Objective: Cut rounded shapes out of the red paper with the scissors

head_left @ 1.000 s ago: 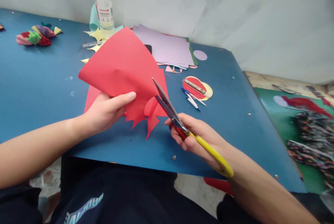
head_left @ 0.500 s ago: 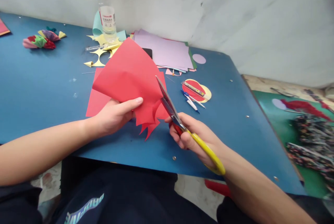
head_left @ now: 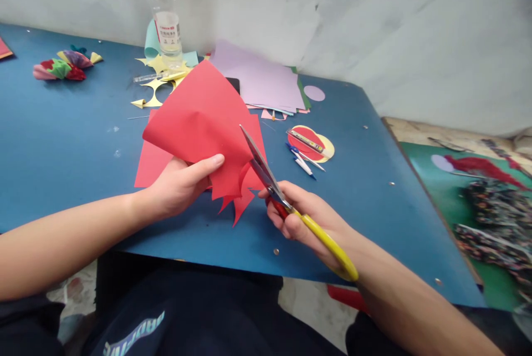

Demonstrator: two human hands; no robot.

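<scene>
Red paper [head_left: 199,118] pinched in your left hand [head_left: 178,187]; your right hand [head_left: 303,217] clamped on scissors [head_left: 270,181]. Bottle [head_left: 165,18] label unreadable; trouser print partly legible.

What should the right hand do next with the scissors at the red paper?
Probably close the blades a little further along the cut: the yellow-handled scissors in the right hand sit at the lower edge of the folded red paper sheet, which the left hand holds up above the blue table.

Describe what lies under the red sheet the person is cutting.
Beneath the held red sheet another flat red sheet rests on the blue table. Most of it is covered; only its left corner and right edge show.
</scene>
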